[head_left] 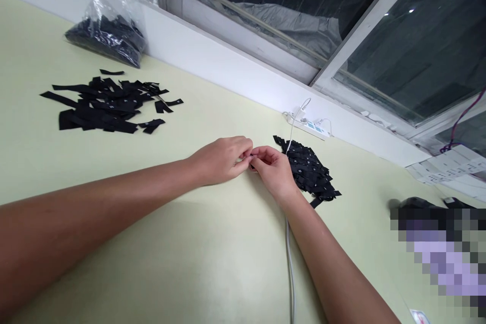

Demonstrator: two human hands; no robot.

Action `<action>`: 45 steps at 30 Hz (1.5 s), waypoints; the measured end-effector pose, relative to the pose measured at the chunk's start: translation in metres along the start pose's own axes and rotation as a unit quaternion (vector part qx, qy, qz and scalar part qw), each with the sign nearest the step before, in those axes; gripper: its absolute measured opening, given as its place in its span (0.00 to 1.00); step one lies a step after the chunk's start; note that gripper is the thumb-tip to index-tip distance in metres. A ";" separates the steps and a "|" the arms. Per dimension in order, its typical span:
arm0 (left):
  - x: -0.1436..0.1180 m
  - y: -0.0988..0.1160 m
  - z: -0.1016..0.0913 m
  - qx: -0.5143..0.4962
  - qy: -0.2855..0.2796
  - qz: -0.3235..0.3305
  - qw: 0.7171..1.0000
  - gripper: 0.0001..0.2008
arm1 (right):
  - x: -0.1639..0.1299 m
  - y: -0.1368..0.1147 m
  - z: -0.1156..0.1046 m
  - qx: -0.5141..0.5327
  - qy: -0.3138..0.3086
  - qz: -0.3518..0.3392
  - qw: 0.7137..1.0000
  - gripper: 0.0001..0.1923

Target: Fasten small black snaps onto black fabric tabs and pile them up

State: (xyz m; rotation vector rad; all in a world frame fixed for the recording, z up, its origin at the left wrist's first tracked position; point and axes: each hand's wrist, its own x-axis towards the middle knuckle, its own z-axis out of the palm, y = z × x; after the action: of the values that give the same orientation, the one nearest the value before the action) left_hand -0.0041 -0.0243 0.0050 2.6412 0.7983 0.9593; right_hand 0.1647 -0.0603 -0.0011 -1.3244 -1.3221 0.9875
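Note:
My left hand point(228, 158) and my right hand point(274, 166) meet fingertip to fingertip above the table. Both are closed in a pinch on a small black fabric strip point(252, 165), of which only a bit shows between the fingers. Just right of my right hand lies a dense pile of black strips point(309, 167) with small white marks. Over at the left, a looser heap of black strips point(110, 104) is spread out, some with white marks too.
A clear plastic bag point(108, 30) with black pieces stands against the wall at the back left. A power strip point(309, 125) lies by the wall, and a white cable point(289, 268) runs under my right forearm. At the right is a blurred person point(444, 258).

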 end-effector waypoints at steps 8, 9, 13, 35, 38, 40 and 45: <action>0.001 -0.004 0.001 0.020 -0.034 -0.029 0.999 0.08 | -0.005 0.000 0.002 -0.041 0.029 0.006 0.999 0.13; 0.001 -0.004 0.001 0.024 -0.040 -0.028 0.999 0.08 | -0.006 -0.001 0.002 -0.061 0.032 -0.002 0.998 0.13; 0.002 -0.003 0.000 0.033 -0.051 -0.033 0.998 0.09 | -0.011 -0.005 0.006 -0.131 0.044 -0.027 0.990 0.10; 0.003 -0.002 0.006 -0.096 0.015 -0.132 0.986 0.15 | -0.017 -0.008 0.015 -0.176 0.056 -0.007 0.983 0.16; 0.003 -0.004 0.007 -0.073 0.004 -0.092 0.993 0.15 | -0.013 -0.004 0.011 -0.150 0.050 -0.004 0.987 0.17; 0.003 -0.006 0.006 -0.047 0.000 -0.080 0.996 0.16 | -0.010 -0.001 0.007 -0.150 0.043 -0.007 0.988 0.17; 0.004 -0.014 0.000 -0.002 -0.003 -0.109 0.994 0.14 | -0.005 0.002 -0.005 -0.189 0.066 -0.020 0.980 0.16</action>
State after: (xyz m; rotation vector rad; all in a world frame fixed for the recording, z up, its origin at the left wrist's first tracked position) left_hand -0.0076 -0.0103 0.0015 2.4880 1.0557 0.8941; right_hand 0.1701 -0.0660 -0.0028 -1.6104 -1.4759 0.6252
